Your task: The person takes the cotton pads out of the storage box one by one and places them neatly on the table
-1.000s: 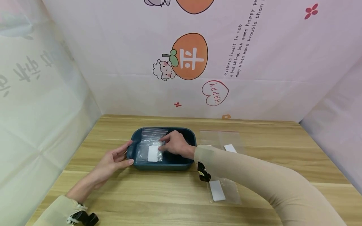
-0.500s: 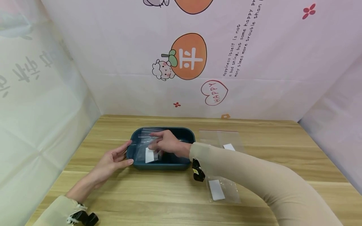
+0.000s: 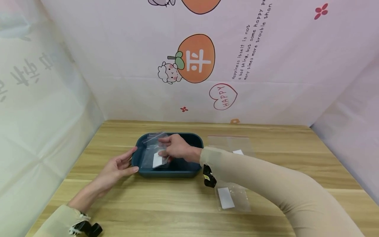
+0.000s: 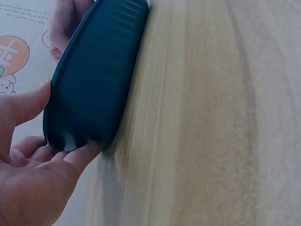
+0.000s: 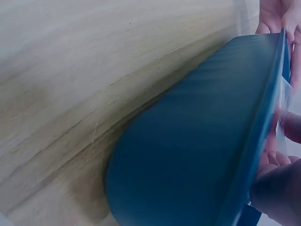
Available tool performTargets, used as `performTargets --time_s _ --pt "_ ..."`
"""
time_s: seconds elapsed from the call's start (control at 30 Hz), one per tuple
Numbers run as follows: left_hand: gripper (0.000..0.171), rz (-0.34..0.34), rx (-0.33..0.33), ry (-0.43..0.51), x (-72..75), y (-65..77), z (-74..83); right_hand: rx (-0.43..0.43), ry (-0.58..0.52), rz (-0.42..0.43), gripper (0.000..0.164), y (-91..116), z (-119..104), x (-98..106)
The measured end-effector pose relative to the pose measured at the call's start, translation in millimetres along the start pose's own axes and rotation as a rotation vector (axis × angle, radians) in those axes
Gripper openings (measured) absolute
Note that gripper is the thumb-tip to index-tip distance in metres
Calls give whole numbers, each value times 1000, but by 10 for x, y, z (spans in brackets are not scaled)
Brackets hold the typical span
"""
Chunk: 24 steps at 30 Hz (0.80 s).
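smooth dark-blue plastic tray (image 3: pixel 170 174), glossy clear plastic bag (image 3: pixel 148 159), smooth wood-grain tabletop (image 3: pixel 148 205), matt cloth-like backdrop (image 3: pixel 127 59), matt cloth sleeve (image 3: pixel 254 169)

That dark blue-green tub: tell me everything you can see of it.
The tub is shallow, long and open-topped, with rounded corners, a thin rim and faintly ridged sides; it looks like plastic. It stands upright on the wood-grain table. The left hand grips its left end with its fingers. The right hand is inside, pinching a clear bag with a white card. Part of the right end is hidden.

“HAPPY” (image 3: pixel 223 96), “平” (image 3: pixel 198 61), English lines (image 3: pixel 249 46) on backdrop (image 3: pixel 133 49).
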<state>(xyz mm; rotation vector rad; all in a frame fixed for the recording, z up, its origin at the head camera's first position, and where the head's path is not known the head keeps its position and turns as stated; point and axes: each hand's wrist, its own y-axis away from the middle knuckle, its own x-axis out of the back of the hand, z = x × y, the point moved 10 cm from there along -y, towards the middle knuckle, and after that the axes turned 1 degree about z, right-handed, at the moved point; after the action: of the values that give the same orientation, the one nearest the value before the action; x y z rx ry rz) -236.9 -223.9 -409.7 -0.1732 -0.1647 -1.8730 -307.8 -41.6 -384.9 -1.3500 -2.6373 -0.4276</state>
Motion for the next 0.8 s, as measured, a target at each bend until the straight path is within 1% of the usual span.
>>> performTargets --time_s 0.17,0.37,0.63,0.8 --pt "84 5 7 -7 1 2 -8 6 12 -4 60 60 -38 46" --pt "84 7 14 -9 3 3 -8 38 56 -16 60 162 -184 158" --pt "85 9 17 -5 -5 5 -1 20 75 -8 66 289 -282 372" --pt "84 6 7 1 -9 0 -1 35 80 4 70 382 -320 510"
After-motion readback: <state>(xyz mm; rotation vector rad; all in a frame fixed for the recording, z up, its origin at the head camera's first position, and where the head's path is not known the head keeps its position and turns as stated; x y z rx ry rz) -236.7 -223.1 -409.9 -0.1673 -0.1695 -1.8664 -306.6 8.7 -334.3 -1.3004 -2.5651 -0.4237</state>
